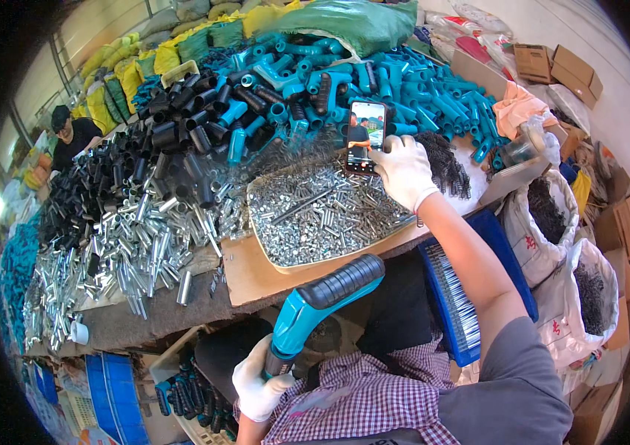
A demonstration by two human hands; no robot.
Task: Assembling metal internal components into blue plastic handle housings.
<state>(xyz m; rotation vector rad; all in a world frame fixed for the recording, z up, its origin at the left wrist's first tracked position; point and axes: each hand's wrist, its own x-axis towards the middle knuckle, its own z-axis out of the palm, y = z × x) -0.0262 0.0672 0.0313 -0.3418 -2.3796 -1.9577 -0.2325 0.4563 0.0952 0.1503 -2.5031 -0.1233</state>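
My left hand point(259, 380), in a white glove, is closed round the narrow lower end of a teal plastic tool housing point(296, 319). A black ribbed grip point(341, 282) covers its bent upper part, tilted up to the right above my lap. Over the bench, my right hand point(406, 172), also gloved, reaches to a smartphone point(366, 137) standing upright with its screen lit. One fingertip touches the screen's lower right edge, and the other fingers are stretched out. Below the phone lies a shallow tray point(254, 215) of small metal pins and springs.
Teal housings point(433, 96) and black sleeves point(163, 137) are heaped at the back, metal tubes point(152, 252) at left. A blue tray point(504, 248) of metal rods lies under my right arm, beside white sacks point(556, 304). A crate point(174, 363) holds finished-looking handles. Another person point(74, 137) works far left.
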